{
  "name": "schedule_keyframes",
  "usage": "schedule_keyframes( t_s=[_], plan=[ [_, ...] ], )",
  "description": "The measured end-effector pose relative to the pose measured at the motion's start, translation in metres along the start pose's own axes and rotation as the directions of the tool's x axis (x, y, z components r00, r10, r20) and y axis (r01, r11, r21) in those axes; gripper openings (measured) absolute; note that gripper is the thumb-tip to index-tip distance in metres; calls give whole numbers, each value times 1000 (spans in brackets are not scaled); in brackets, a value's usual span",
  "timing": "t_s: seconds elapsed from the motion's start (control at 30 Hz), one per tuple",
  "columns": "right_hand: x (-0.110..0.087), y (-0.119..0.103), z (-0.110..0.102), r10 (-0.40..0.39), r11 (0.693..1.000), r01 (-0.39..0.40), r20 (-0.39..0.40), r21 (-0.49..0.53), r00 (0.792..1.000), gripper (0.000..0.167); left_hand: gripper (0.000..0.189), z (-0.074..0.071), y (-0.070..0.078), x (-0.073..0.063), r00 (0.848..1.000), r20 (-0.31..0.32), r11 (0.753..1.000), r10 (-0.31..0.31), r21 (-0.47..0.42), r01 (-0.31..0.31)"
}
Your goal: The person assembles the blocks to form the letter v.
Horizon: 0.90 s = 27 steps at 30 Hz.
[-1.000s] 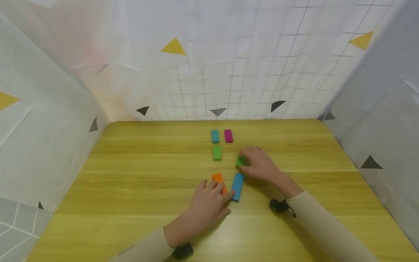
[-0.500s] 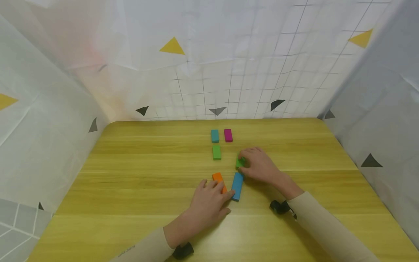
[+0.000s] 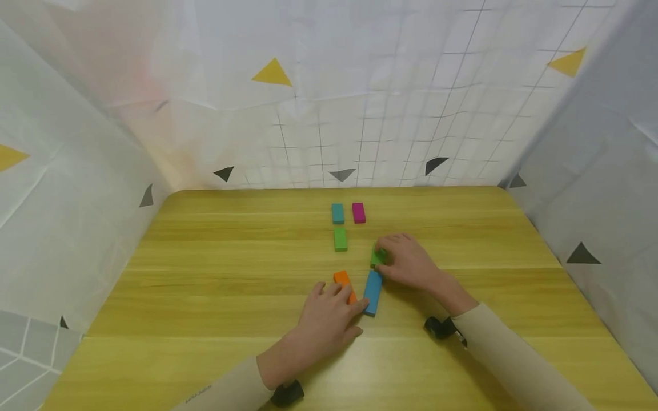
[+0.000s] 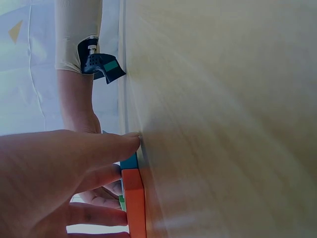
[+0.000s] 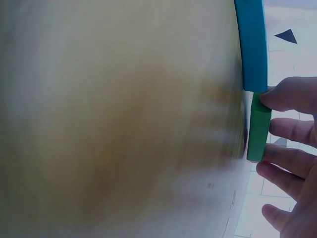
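My left hand (image 3: pixel 328 318) rests with its fingers extended over the orange block (image 3: pixel 341 278), and one fingertip touches the near end of the long blue block (image 3: pixel 373 290). Just beyond the blue block, my right hand (image 3: pixel 408 261) pinches a green block (image 3: pixel 374 261) by its ends, between thumb and fingers. In the right wrist view this green block (image 5: pixel 259 130) lies end to end with the blue block (image 5: pixel 253 47), close against it. The left wrist view has the orange block (image 4: pixel 133 201) at the fingertips; part of it is hidden in the head view.
Farther back on the wooden table (image 3: pixel 231 245) lie a second green block (image 3: pixel 340 239), a teal block (image 3: pixel 337 213) and a magenta block (image 3: pixel 358 212). White sheeting (image 3: pixel 205 131) with dark and yellow triangles stands around the table's back and sides.
My right hand has drawn the green block slightly toward the blue block, narrowing the gap between them. The left hand and the other blocks look unmoved.
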State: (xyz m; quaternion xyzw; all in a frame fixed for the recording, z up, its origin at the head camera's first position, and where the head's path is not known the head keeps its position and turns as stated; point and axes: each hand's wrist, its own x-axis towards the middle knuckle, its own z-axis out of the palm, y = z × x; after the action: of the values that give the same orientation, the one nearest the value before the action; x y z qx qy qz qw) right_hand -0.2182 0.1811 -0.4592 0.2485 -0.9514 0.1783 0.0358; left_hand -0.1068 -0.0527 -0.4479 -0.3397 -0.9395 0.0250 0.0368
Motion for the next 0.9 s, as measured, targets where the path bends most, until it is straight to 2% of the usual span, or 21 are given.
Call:
schedule_keyframes(
  t_s=[0.47,0.9],
  plan=[
    [-1,1,1,6,1000,-6,10,5,1000,30,54,0,1,0,1000,8,1000,-3,-3,3],
    [-3,-2,-1,17,999,-17,11,29,1000,27,53,1,1,-1,1000,-10,1000,-3,11,3]
  ],
)
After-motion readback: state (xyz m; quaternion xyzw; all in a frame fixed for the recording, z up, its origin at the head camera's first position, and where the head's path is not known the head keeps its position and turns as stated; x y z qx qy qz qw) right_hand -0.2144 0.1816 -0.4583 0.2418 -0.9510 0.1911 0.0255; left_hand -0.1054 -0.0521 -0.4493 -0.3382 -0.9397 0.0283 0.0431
